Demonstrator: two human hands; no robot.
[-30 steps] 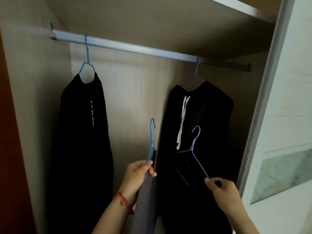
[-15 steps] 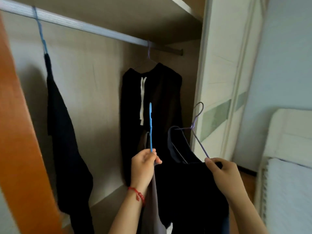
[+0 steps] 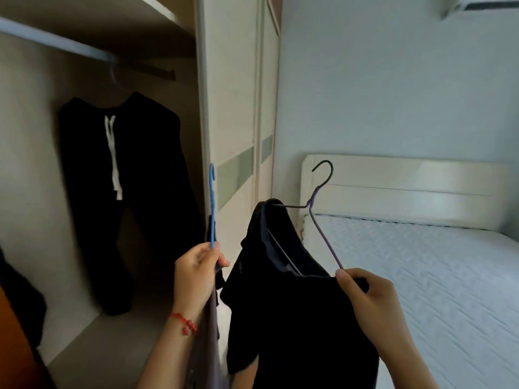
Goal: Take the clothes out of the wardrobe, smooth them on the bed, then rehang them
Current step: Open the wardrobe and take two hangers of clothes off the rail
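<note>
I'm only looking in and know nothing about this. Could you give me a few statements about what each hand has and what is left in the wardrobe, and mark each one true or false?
1. The left hand holds a blue hanger. True.
2. The right hand is empty. False: its fingers pinch the lower end of a purple hanger that carries a black shirt.
3. Black trousers with a white drawstring hang from the wardrobe rail. True.
4. Clothes already lie spread on the bed. False: the part of the mattress in view shows only its quilted cover.
5. The purple hanger's hook is on the rail. False: it is free in the air, in front of the headboard.
</note>
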